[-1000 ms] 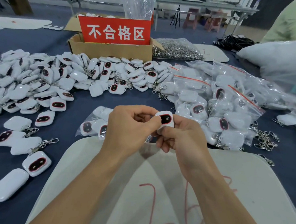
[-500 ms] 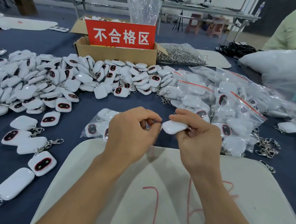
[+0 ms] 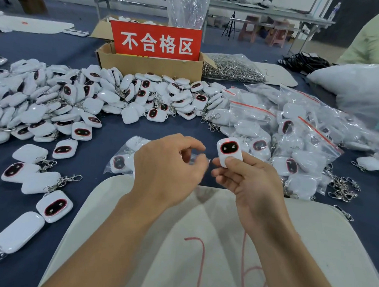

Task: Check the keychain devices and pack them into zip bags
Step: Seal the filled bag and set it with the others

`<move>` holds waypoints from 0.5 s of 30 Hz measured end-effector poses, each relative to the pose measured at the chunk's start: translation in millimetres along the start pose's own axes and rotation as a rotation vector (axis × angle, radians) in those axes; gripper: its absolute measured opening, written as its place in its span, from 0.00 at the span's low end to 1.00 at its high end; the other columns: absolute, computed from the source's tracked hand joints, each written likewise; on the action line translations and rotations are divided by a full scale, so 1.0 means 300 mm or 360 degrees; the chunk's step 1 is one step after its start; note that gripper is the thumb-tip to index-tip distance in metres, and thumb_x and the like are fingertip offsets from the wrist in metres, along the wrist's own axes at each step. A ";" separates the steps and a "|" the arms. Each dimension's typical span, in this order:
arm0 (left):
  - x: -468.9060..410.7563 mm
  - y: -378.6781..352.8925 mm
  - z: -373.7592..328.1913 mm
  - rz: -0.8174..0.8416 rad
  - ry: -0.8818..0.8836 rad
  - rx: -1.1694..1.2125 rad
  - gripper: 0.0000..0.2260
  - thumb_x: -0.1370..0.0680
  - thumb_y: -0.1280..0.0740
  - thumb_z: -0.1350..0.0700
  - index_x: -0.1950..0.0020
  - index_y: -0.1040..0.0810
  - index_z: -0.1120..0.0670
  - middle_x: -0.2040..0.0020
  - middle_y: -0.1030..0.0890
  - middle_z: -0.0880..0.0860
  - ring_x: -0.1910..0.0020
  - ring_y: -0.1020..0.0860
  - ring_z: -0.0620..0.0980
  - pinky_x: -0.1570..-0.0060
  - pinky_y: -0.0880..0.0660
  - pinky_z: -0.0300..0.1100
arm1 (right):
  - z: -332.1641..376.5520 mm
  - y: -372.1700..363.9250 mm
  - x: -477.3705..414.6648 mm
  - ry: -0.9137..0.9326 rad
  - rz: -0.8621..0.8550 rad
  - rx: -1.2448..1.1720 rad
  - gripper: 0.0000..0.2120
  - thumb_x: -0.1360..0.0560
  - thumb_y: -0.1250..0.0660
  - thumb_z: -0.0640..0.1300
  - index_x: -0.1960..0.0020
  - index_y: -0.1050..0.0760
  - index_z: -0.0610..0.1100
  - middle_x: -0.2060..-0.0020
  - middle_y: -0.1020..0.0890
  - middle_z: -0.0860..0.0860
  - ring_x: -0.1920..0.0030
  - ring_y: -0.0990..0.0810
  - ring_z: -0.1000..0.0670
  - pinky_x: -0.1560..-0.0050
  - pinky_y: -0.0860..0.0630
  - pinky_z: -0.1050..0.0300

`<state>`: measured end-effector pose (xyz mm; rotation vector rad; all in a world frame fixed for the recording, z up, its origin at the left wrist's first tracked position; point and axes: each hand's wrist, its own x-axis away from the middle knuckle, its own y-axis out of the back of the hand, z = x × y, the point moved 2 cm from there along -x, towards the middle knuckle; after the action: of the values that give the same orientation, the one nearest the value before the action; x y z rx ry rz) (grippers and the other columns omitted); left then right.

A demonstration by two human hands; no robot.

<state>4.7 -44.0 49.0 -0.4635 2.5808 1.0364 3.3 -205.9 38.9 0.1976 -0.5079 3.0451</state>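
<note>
White keychain device (image 3: 229, 151) upright, screen camera-ward, pinched by right hand (image 3: 252, 183); left hand (image 3: 168, 164) curled, perhaps empty.

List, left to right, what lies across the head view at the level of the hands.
Loose keychain devices → small zip bag → left hand → keychain device held by the right hand → packed zip bags → loose metal clasps.
</note>
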 end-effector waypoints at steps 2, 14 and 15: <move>0.010 0.005 0.000 0.0184 -0.0091 -0.0390 0.21 0.35 0.36 0.41 0.43 0.19 0.33 0.64 0.21 0.41 0.60 0.22 0.41 0.62 0.35 0.41 | 0.002 0.008 -0.003 0.0032 -0.0052 0.0091 0.08 0.21 0.35 0.31 0.52 0.18 0.37 0.62 0.14 0.42 0.71 0.22 0.50 0.71 0.26 0.63; -0.006 0.039 0.021 -0.0186 0.0120 0.0150 0.07 0.28 0.34 0.53 0.58 0.15 0.45 0.67 0.18 0.42 0.64 0.21 0.44 0.60 0.24 0.37 | -0.010 -0.167 -0.010 0.0272 0.0265 0.0963 0.10 0.21 0.29 0.39 0.55 0.12 0.50 0.69 0.14 0.51 0.69 0.16 0.56 0.66 0.21 0.64; -0.020 0.049 0.039 -0.0263 0.0168 0.0234 0.07 0.27 0.32 0.54 0.58 0.15 0.45 0.63 0.17 0.39 0.62 0.20 0.41 0.61 0.27 0.30 | -0.007 -0.189 -0.039 0.0341 0.0231 0.1108 0.09 0.21 0.29 0.42 0.56 0.12 0.51 0.69 0.14 0.51 0.67 0.15 0.53 0.65 0.19 0.60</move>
<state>6.1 -24.7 52.3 -0.6963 2.6337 0.7803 18.4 -151.8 53.4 -0.1531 0.5839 3.1889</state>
